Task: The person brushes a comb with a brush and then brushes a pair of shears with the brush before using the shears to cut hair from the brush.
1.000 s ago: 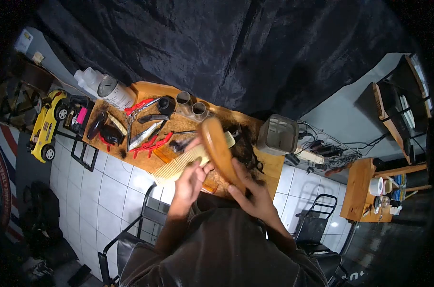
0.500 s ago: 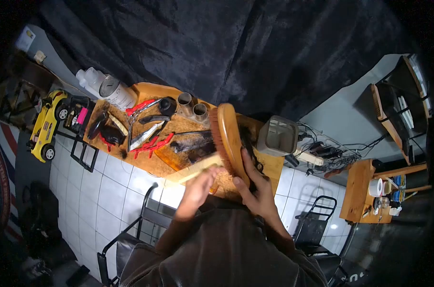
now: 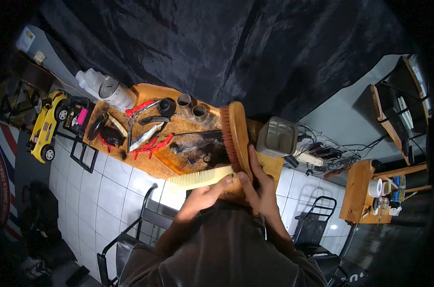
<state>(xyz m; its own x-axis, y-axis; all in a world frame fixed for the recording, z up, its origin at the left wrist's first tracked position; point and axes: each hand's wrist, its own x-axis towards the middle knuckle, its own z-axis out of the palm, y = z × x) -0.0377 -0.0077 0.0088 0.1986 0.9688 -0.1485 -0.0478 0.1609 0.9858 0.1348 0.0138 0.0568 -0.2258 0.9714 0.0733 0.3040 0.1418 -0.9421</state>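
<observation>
A pale yellow comb [image 3: 198, 178] is gripped in my left hand [image 3: 205, 195], its teeth toward the left end and its handle end by the brush. My right hand [image 3: 261, 186] is wrapped round the lower part of a large wooden brush [image 3: 239, 134], which stands nearly upright with its brown bristles facing left. The comb's near end meets the lower bristles in this view. Beneath both lies a wooden work surface [image 3: 150, 165] strewn with hair clippings, with a dark comb [image 3: 198, 143] behind the yellow one.
Red-handled clips [image 3: 152, 146], a hair clipper [image 3: 113, 136] and a razor [image 3: 145, 136] lie on the left. Two metal cups [image 3: 199, 113] and a white can [image 3: 117, 94] stand along the back. A grey square container [image 3: 277, 136] stands at the right, near tangled cables [image 3: 341, 148].
The brush has shifted slightly right and turned more upright. The comb, blurred before, now shows sharply, and its near end has moved right along the bristles with my left hand.
</observation>
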